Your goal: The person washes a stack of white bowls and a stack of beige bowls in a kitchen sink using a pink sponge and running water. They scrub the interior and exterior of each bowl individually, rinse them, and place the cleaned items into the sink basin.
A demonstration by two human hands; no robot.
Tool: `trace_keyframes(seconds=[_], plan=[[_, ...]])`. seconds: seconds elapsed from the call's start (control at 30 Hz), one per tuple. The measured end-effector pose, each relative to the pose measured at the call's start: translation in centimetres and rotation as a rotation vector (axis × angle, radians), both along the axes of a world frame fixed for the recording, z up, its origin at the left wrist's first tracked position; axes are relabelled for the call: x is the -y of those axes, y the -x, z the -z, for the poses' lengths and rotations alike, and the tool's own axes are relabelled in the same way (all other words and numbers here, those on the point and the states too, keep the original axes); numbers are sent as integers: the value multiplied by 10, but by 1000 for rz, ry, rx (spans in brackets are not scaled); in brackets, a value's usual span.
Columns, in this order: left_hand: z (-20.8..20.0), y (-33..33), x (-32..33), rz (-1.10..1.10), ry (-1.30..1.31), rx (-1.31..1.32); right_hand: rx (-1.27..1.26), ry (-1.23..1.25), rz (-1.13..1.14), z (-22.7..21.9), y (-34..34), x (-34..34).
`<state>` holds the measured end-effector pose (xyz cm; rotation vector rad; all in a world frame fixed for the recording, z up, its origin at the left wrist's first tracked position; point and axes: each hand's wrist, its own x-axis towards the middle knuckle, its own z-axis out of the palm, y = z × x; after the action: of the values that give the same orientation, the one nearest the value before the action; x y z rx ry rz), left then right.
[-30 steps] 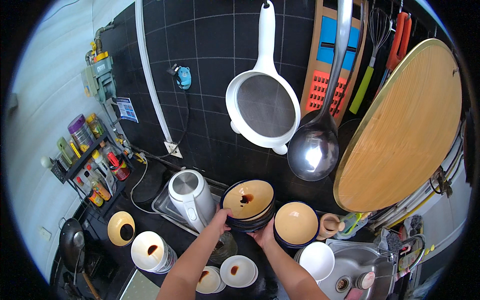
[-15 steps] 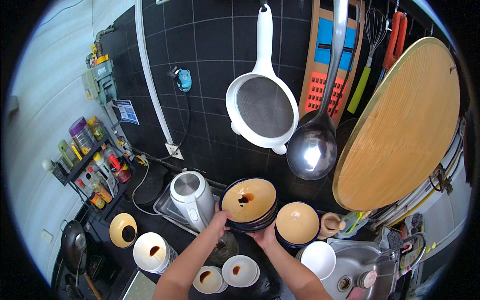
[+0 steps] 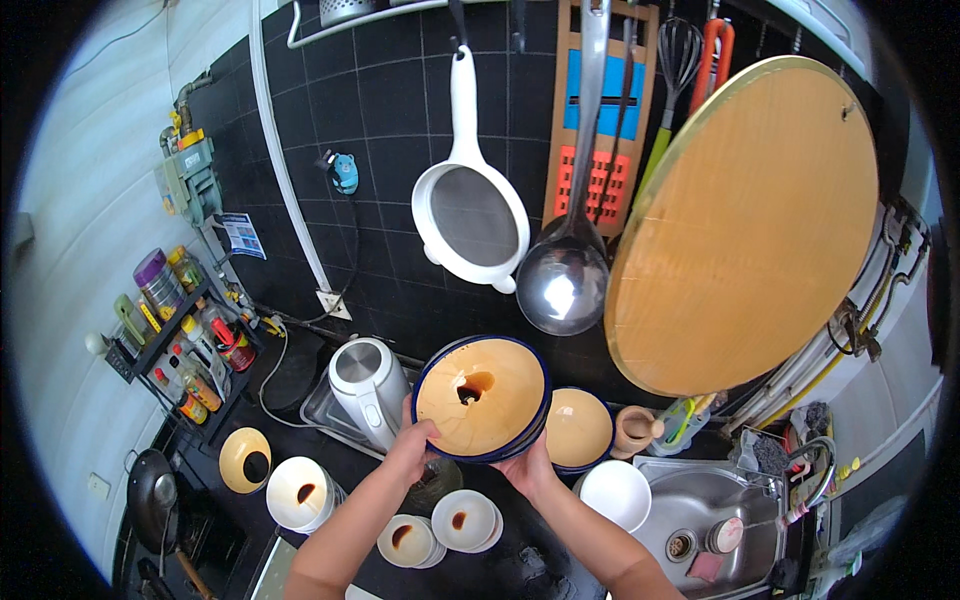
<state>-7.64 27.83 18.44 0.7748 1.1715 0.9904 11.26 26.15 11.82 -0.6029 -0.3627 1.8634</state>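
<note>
Back wall: black square tiles with thin pale grout lines [image 3: 380,230]. To the left, a smooth off-white wall [image 3: 80,200], cool light lying bright across it. A straight white plastic trunking strip [image 3: 284,160] runs down the tiles to a white rectangular wall socket [image 3: 333,305]. Left corner holds a dark two-tier shelf rack [image 3: 172,323], a boxy grey-green gas meter [image 3: 192,180] above it. Below, a glossy black surface [image 3: 480,575]; at right, a rectangular stainless-steel sink [image 3: 660,467] with a curved metal tap [image 3: 828,465].

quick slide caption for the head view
Left hand and right hand hold stacked round tan blue-rimmed bowls, dark liquid pooled in the top one, beside a white grey-lidded kettle.
</note>
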Motion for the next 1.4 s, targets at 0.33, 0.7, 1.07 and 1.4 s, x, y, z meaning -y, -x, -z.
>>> trace_keyframes(seconds=[0.33, 0.7, 1.07, 1.4], plan=[[-37, -49, 93, 15, -64, 69, 12, 55, 58, -39, -51, 98], [-53, -174, 235, 135, -53, 102, -78, 73, 237, -34, -167, 252], [29, -323, 310, 275, 11, 181, 58, 255, 412, 20, -315, 362], [182, -370, 321, 232, 148, 76, 45, 406, 378, 128, -361, 372]])
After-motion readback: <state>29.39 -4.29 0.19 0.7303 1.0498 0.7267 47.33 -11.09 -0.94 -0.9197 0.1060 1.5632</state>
